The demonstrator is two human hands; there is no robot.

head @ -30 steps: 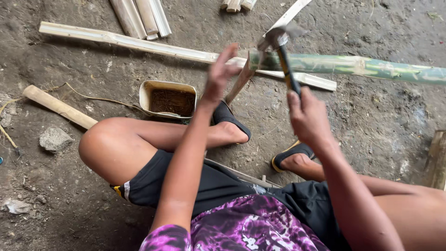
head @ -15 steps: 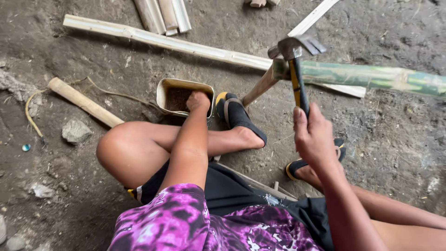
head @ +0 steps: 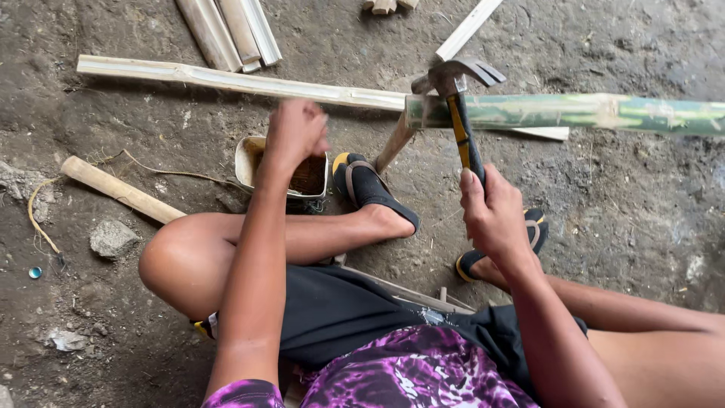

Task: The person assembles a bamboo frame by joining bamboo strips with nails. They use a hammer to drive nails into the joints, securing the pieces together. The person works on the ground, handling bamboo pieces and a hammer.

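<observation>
The right hand [head: 495,215] is gripping the yellow-and-black handle of a claw hammer [head: 457,98] whose head is resting against the end of a green bamboo pole [head: 574,112], while the left hand [head: 296,132], fingers bunched shut, is hovering above a small tin [head: 249,155] on the dirt floor [head: 627,227].

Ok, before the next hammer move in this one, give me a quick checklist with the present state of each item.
1. Right hand grips hammer handle: ok.
2. Hammer head over the green bamboo pole end: ok.
3. Left hand away from the hammer head, above the small tin: ok.
4. Left hand holds a nail: cannot tell.
5. Pole end propped off the ground: ok.
6. Sandalled foot out from under the pole: ok.
</observation>
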